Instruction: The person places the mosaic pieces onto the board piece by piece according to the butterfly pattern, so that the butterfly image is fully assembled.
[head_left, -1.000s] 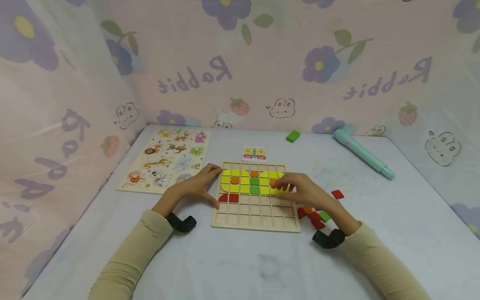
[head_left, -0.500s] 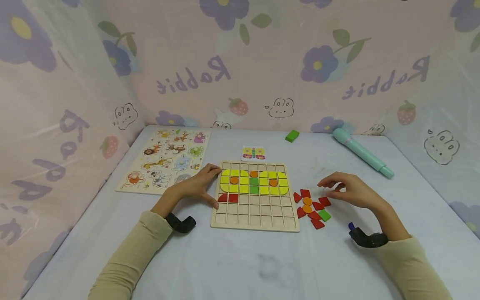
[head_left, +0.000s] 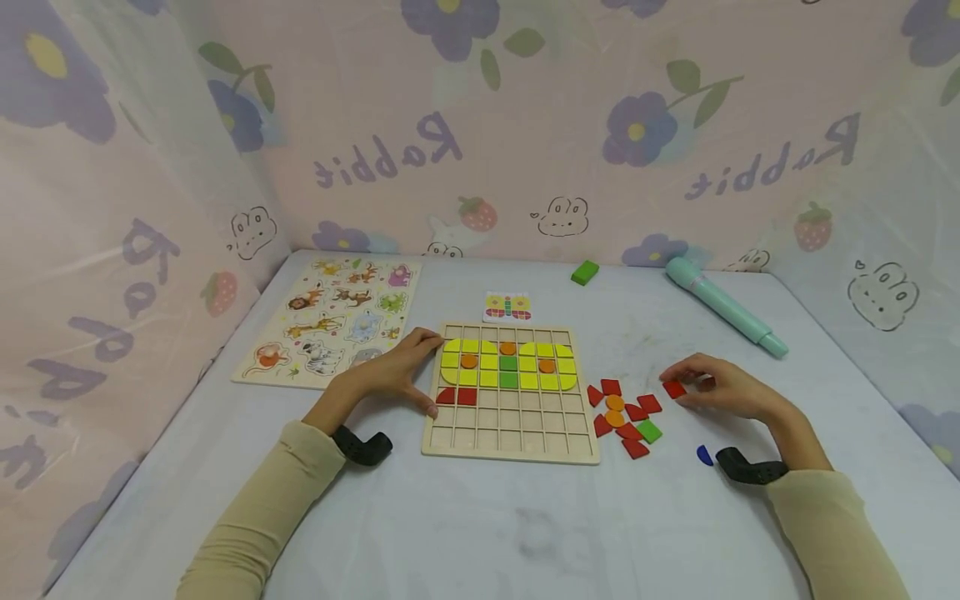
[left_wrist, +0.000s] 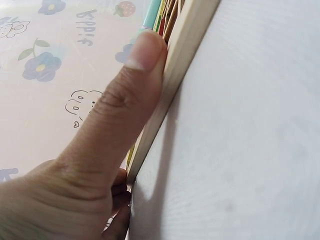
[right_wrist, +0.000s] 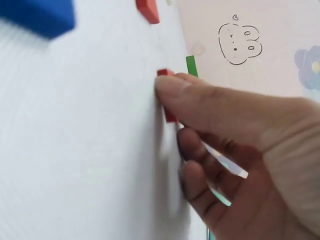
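Observation:
My right hand [head_left: 723, 386] pinches a red square tile [head_left: 674, 389] between thumb and fingers, low over the table to the right of the loose tiles. In the right wrist view the red tile's edge [right_wrist: 171, 115] shows beside the thumb. My left hand [head_left: 386, 375] rests along the left edge of the wooden grid board [head_left: 517, 421], thumb and fingers spread and touching it. Yellow tiles [head_left: 489, 362], orange discs [head_left: 507, 348] and two green squares [head_left: 508, 379] fill the board's upper rows. Two red tiles [head_left: 457, 396] lie in the row below, at its left.
Several loose red tiles [head_left: 634, 448], two orange discs [head_left: 614, 418] and a green tile [head_left: 649, 431] lie right of the board. A blue piece [head_left: 704, 455] sits near the right wrist. Behind are a pattern card [head_left: 507, 307], green block [head_left: 585, 272], teal pen [head_left: 727, 308] and animal puzzle [head_left: 300, 379].
My right hand has left the board, moved right past the loose tiles and taken hold of the lone red square tile. The left hand stays at the board's edge.

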